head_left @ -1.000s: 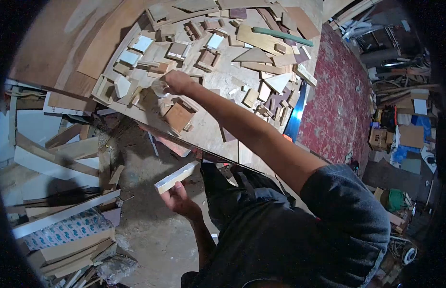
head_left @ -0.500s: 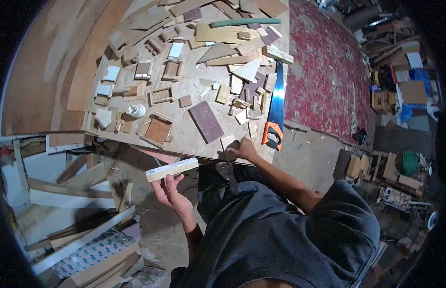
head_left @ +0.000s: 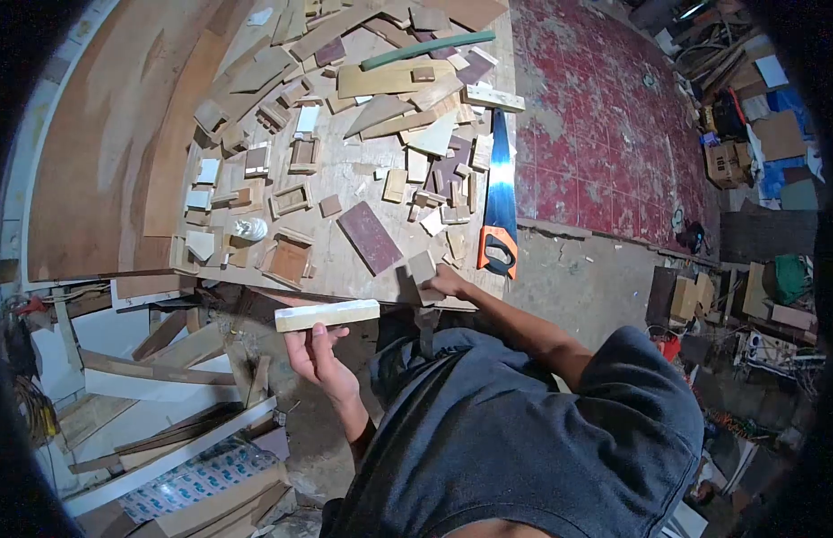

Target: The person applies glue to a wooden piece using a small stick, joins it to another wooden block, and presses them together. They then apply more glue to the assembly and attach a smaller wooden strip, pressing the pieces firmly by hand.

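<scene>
My left hand (head_left: 319, 357) holds a pale wooden block (head_left: 331, 316) in front of the table edge, thumb on its near side and fingers beneath. A white layer, like glue, covers the block's upper face. At the table's near edge, my right hand (head_left: 447, 282) has its fingers closed at the side of a small flat wooden piece (head_left: 423, 274), which looks tilted up from the tabletop. A purple-brown rectangular board (head_left: 370, 238) lies just left of that piece. To the right of it rests a handsaw (head_left: 500, 202) with an orange and black handle.
Small wooden box-like assemblies (head_left: 289, 257) and a white bottle (head_left: 249, 229) stand on the left of the plywood table (head_left: 340, 278). Wood offcuts and a green strip (head_left: 427, 50) crowd its far side. Scrap boards (head_left: 178, 448) are piled on the floor at left.
My right hand has taken hold of the small flat piece, and more of it shows now. The block in my left hand has turned nearly level. The whole view has shifted slightly.
</scene>
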`<action>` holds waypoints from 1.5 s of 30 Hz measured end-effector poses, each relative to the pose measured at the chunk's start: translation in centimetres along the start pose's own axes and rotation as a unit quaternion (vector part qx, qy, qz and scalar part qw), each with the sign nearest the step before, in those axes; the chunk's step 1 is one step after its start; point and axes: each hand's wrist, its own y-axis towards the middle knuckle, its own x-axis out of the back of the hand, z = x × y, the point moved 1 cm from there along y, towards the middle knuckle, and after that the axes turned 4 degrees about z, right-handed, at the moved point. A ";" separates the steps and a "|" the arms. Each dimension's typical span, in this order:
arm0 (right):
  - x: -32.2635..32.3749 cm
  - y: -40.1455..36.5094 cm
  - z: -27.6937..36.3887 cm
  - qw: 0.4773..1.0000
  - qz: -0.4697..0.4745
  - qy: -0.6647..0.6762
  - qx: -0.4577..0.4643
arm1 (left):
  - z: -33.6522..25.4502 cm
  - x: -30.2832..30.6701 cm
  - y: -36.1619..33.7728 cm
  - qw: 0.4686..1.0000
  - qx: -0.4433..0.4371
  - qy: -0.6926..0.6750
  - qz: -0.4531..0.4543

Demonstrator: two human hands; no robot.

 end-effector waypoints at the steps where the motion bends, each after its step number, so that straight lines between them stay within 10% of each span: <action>1: 0.9 -0.8 1.0 0.997 0.062 0.050 0.020 | -0.4 -0.5 0.0 1.000 0.001 0.004 0.027; 10: 7.5 -14.5 17.9 0.871 0.199 0.395 0.212 | -2.3 -5.6 1.1 0.973 0.041 -0.008 0.225; 32: 9.5 -26.4 22.6 0.902 -0.059 0.132 0.406 | -8.8 -12.0 -0.7 0.860 -0.143 0.115 0.476; 39: 8.2 -26.2 22.1 0.829 -0.058 0.287 0.477 | -7.9 -12.2 -1.3 0.872 -0.107 -0.003 0.478; 45: 9.1 -27.6 23.0 0.787 -0.112 0.122 0.594 | -7.7 -12.8 -2.0 0.888 -0.071 -0.037 0.453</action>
